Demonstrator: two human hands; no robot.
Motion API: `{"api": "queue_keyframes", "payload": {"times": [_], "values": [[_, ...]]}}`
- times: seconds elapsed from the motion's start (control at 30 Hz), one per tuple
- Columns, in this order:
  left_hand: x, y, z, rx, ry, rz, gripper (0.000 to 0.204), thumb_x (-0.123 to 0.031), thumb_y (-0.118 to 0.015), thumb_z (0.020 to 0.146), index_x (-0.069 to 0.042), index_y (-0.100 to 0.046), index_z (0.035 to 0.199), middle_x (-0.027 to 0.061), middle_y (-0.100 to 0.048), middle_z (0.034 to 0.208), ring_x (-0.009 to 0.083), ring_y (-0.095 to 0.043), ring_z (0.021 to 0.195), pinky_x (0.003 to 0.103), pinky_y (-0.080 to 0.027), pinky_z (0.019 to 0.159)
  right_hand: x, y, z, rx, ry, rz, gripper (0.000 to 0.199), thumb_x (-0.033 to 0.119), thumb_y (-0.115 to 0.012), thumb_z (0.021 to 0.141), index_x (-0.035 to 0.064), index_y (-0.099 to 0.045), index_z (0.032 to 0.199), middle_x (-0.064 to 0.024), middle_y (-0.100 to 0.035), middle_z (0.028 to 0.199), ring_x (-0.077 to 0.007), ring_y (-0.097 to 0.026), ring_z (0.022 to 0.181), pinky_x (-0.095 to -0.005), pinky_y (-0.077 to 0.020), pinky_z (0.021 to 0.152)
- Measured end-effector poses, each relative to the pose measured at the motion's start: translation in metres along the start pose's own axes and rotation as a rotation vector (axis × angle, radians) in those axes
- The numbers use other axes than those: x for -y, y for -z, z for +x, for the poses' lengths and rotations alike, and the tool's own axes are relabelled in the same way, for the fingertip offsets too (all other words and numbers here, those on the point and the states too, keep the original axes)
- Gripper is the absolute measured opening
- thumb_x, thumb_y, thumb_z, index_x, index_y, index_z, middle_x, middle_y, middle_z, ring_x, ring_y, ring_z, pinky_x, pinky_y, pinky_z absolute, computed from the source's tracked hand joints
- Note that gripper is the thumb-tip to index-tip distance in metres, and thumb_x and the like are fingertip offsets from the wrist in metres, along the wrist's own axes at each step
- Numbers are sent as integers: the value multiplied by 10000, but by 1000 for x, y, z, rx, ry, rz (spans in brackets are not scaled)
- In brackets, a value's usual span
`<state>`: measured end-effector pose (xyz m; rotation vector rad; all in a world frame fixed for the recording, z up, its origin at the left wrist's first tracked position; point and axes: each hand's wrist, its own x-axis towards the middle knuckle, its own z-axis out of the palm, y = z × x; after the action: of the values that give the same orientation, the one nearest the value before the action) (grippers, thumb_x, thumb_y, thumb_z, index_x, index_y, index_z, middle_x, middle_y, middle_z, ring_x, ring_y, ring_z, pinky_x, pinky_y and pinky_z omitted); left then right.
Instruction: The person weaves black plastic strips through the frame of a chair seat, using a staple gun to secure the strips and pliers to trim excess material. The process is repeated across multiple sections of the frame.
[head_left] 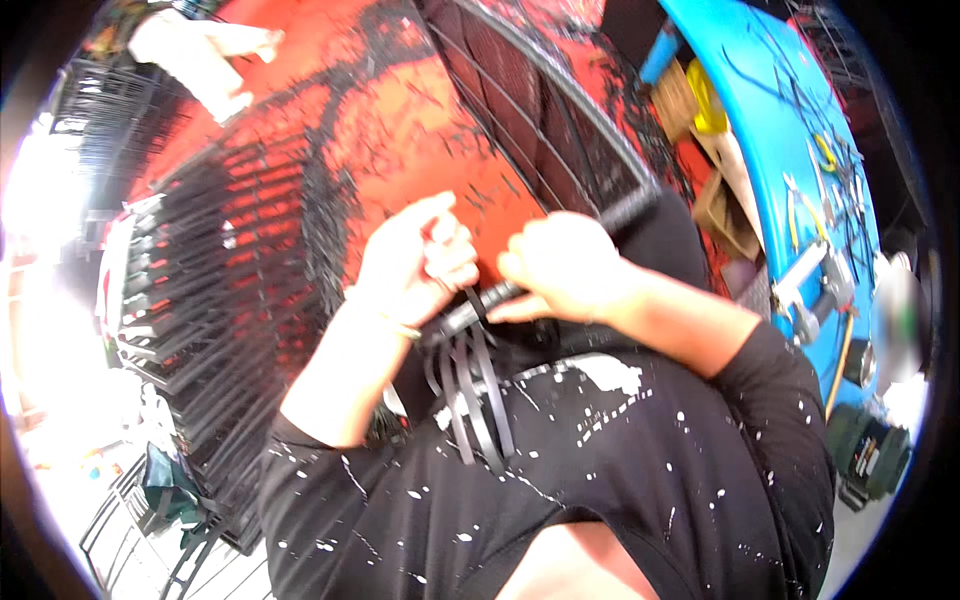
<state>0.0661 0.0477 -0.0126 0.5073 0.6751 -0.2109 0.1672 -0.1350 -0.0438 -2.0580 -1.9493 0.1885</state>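
Across my lap lies a black frame whose dark mesh panel (pixel 520 130) stretches away from me. Its near bar (pixel 462 320) is wrapped in a dark strip. My right hand (pixel 565 265) is closed over this bar, thumb along its near side. Just left of it, my left hand (pixel 420 255) has its fingers curled in a pinch above the bar. A thin dark strip runs up from the bar to this hand, though its end is hidden by the fingers. Several loose flat grey strips (pixel 480 400) hang from the bar over my black shirt.
Dark strip offcuts (pixel 330 200) litter the red surface (pixel 400 130) ahead. Black slatted frames (pixel 230 320) stand at my left. Another person's arms (pixel 190 60) show at the far left. On the right, a blue table (pixel 740 80) carries pliers (pixel 797 215) and a metal power tool (pixel 820 280).
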Motion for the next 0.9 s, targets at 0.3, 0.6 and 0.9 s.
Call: {"api": "queue_keyframes", "payload": {"times": [0.3,0.6,0.9], "values": [[20,61,33,-70,-67,249,450,-346,-448,1030,37,-678,972,87,-690,823,215,-671,732,340,-553,713,2,0,-3,-350,231,126,385,351,-750,774,151,-670,1093,2,-616,943,-203,-625,805,-360,-501,701],[21,52,5,-88,-123,782,409,-426,-598,974,-33,-703,925,46,-699,802,145,-666,704,273,-540,692,11,-4,-6,-246,190,229,266,297,-718,821,160,-667,1044,-4,-625,929,-232,-645,801,-380,-511,697],[5,79,-8,217,-317,1377,233,-126,-696,892,-13,-691,1096,15,-694,909,79,-644,839,258,-544,801,13,1,-6,-290,189,247,215,229,-750,788,147,-705,982,-9,-666,892,-226,-667,770,-355,-521,656]]}}
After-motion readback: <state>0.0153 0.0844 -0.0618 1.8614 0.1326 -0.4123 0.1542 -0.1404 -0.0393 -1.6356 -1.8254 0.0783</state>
